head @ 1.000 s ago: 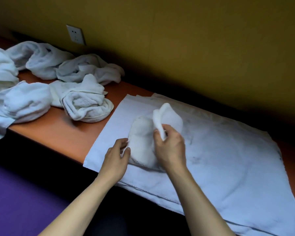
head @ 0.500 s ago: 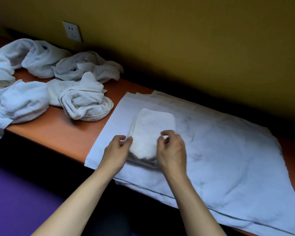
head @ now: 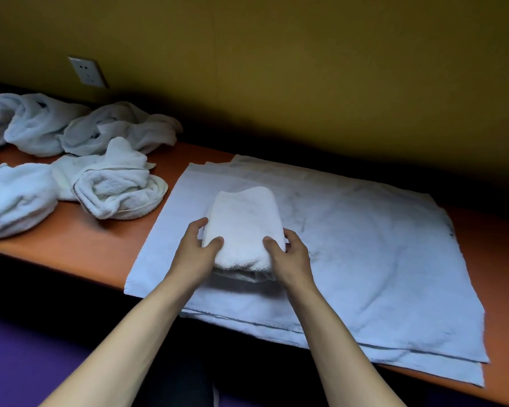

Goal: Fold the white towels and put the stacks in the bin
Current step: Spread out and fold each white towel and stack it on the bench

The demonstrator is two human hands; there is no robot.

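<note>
Between your two hands, in the head view, sits the folded towel stack (head: 243,230), resting on the flat towel (head: 365,259) spread over the tabletop (head: 71,242). Your left hand (head: 196,254) clasps the stack's left near corner, thumb on top and fingers (head: 199,226) curled round the side. Your right hand (head: 291,258) mirrors it at the right near corner, thumb on top, the remaining fingers hidden behind the stack's edge. Both grips are closed on the stack; neither is spread wide.

The stack's long axis runs away from you toward the wall, tilted slightly to the right. Its near short end lies in your grip; its far end is free and unsupported. Both hands are equally near. My judgement: any lift will depend on that far end not sagging or unrolling, so the hands may need to slide further along the sides.

Unfolded towels (head: 118,189) lie heaped on the tabletop well to your left, apart from the stack. No bin is visible in this view, so its direction cannot be stated.

A wall socket (head: 87,71) sits above the heap. No brand, label or legible writing appears on any item.
</note>
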